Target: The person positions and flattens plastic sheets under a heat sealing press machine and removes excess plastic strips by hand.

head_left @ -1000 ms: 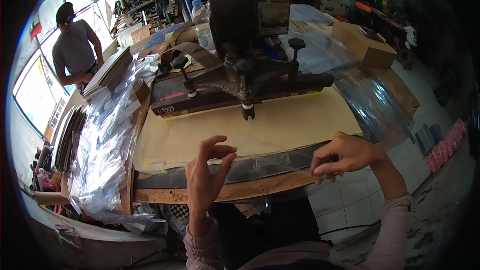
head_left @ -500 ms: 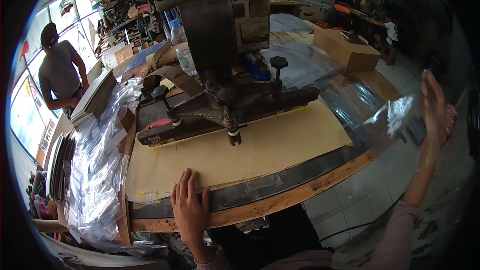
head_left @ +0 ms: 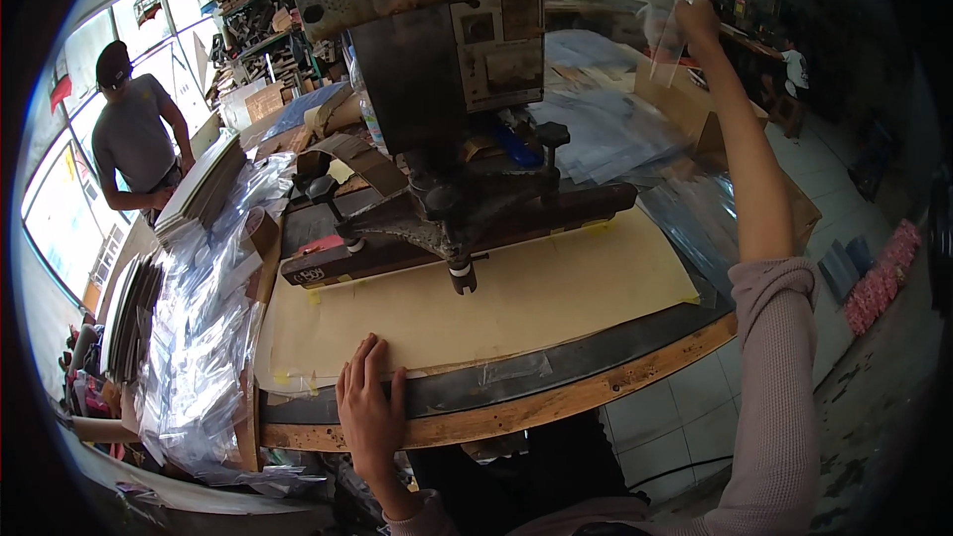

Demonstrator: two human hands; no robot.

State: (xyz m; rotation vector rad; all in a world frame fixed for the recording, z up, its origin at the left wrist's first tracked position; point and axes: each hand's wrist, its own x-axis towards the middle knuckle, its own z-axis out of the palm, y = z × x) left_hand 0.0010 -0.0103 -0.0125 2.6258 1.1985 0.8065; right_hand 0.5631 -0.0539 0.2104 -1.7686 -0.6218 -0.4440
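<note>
Material: clear plastic sheet, thin and limp, held high at 1 o'clock, well above the worktop.
Right hand: arm stretched up and away, fingers pinched on the sheet's top edge.
Left hand: lies flat at 7 o'clock on the worktop's front edge, fingers spread and released, tips touching the brown paper.
Press: heavy steel head at 12 o'clock, its bar just above the paper.
Plastic pile: more clear sheets heaped at 9 o'clock.
Person: stands at 10 o'clock, apart from the work.
Doing it well: judged from the sag, keep the pinch firm and the sheet clear of the press knobs; the left palm steadying the paper stops it sliding.
</note>
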